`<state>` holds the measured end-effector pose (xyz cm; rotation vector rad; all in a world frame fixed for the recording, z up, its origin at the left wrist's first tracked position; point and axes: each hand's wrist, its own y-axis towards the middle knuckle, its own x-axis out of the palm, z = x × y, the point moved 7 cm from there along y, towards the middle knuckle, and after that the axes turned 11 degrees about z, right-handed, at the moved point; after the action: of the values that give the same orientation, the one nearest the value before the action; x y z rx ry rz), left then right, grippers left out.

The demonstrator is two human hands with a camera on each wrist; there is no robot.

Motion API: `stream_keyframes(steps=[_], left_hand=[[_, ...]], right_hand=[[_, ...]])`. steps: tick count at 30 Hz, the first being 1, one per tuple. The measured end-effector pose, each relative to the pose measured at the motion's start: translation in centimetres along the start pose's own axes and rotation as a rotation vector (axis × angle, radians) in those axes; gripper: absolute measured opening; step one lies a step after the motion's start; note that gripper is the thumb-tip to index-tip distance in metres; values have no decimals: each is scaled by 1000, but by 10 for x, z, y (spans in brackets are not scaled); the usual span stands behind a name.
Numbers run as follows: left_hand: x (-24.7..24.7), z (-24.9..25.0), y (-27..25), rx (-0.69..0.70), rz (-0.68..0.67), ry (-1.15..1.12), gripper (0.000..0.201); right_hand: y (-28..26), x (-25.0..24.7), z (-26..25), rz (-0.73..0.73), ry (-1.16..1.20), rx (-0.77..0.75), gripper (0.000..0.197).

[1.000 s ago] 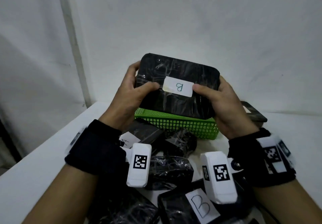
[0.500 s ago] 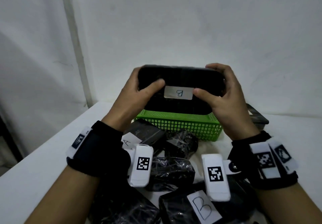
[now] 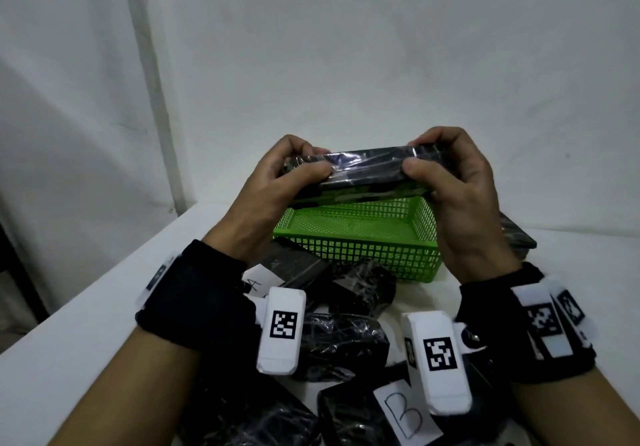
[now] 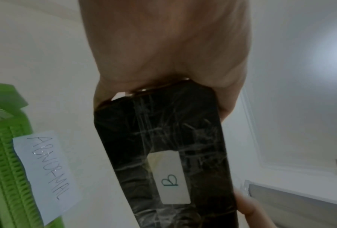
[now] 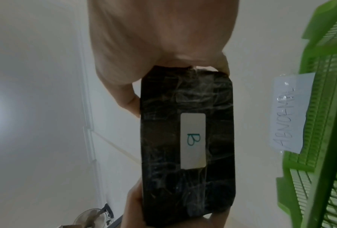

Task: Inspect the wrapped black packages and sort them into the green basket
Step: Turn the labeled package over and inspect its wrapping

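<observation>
Since 1.0 s ago the package [image 3: 363, 171] has tipped from label-facing-viewer to nearly flat, its B label [image 5: 193, 141] now turned downward. Left hand [image 3: 277, 189] grips its left end, thumb over the near edge, fingers curled behind. Package hangs just above the green basket [image 3: 353, 237], long axis left-right, matching the basket's. Right hand [image 3: 460, 185] grips the right end likewise. Both hands equally near; judged next: lower straight down.

We see a flat black plastic-wrapped package [image 3: 360, 171], its white "B" label [image 5: 193, 141] facing down, held level above the green mesh basket [image 3: 356, 237], more wrapped packages [image 3: 343, 345] lying nearby.
</observation>
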<state>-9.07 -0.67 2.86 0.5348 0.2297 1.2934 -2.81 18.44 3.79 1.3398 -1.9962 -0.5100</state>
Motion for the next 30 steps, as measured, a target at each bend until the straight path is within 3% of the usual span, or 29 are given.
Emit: stream_keyframes(steps=[6, 14, 16, 18, 20, 24, 27, 30], left_hand=[[8, -6, -4, -25, -30, 23, 23], [27, -7, -21, -216, -297, 33, 31], [36, -11, -29, -281, -343, 63, 43], [43, -16, -36, -366, -375, 79, 61], [48, -16, -40, -418, -378, 46, 67], [44, -11, -35, -486, -219, -68, 72], [39, -13, -32, -472, -172, -7, 80], [35, -16, -31, -460, -163, 74, 80]], right_hand=[[2, -6, 2, 163, 15, 57, 24], [8, -24, -13, 256, -173, -111, 35], [12, -29, -10, 265, -205, -114, 43], [15, -31, -1, 208, -298, -105, 57], [14, -24, 10, 48, -446, -81, 74], [-5, 2, 30, -300, -611, 67, 100], [-23, 23, 27, -468, -582, 86, 95], [-29, 31, 20, -421, -566, 7, 80]])
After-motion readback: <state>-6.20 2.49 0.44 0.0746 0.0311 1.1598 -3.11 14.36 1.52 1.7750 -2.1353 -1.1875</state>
